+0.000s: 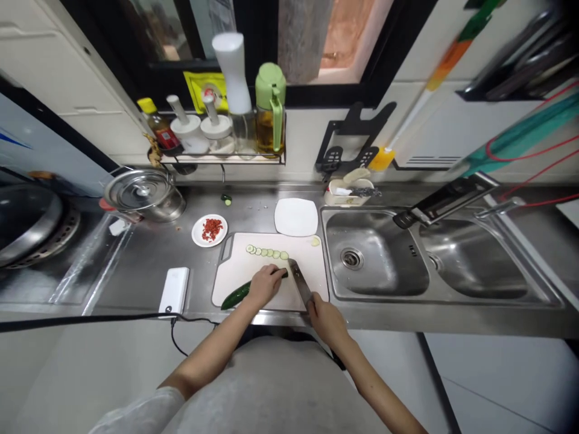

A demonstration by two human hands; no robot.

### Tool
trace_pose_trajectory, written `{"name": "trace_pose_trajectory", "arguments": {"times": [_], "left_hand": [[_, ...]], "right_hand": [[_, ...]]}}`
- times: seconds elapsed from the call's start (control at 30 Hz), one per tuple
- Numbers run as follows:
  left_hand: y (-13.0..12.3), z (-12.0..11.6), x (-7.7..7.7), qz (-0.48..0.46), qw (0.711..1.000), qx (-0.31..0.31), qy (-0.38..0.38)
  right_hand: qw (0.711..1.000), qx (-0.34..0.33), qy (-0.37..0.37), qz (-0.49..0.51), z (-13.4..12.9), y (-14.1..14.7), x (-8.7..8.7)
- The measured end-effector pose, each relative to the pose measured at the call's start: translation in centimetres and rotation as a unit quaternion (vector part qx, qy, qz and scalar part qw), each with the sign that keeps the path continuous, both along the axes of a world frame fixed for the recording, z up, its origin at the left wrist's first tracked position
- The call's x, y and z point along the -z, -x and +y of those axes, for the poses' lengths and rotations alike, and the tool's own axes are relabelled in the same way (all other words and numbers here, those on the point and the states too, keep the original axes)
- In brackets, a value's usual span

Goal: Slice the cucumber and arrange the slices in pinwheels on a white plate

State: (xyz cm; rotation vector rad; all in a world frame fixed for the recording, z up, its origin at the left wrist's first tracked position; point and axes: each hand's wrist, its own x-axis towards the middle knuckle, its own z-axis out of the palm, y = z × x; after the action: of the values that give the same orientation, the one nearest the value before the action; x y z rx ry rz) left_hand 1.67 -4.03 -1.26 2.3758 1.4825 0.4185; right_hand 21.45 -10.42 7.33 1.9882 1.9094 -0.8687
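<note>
A dark green cucumber (236, 296) lies on the white cutting board (221, 283), its cut end pointing right. My left hand (265, 284) presses on it, fingers curled over the part near that end. In my right hand (326, 319) is the handle of a kitchen knife (300, 282). The blade slants up and left across the board, just right of the cucumber's end. A row of round cucumber slices (266, 252) runs along the board above my left hand. One more pale piece (315, 241) lies at the board's upper right corner.
Behind the board stand a white square plate (295, 217) and a small plate (197, 235) of chopped red pieces. A white power bank (174, 290) with a cable lies left. The double sink (375, 289) borders the board's right. A lidded pot (172, 205) stands back left.
</note>
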Motion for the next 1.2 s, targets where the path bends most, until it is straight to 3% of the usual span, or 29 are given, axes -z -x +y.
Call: {"name": "trace_pose_trajectory", "arguments": {"times": [0.5,1.2], "left_hand": [[0.1,-0.3,1.7,-0.051,0.998,0.004,-0.04],[0.1,-0.1,1.2,-0.017,0.998,0.026,-0.049]], "right_hand": [[1.0,-0.01,0.008,-0.002,0.4,0.7,-0.2],[0.999,-0.003,0.043,0.004,0.1,1.7,-0.2]]}}
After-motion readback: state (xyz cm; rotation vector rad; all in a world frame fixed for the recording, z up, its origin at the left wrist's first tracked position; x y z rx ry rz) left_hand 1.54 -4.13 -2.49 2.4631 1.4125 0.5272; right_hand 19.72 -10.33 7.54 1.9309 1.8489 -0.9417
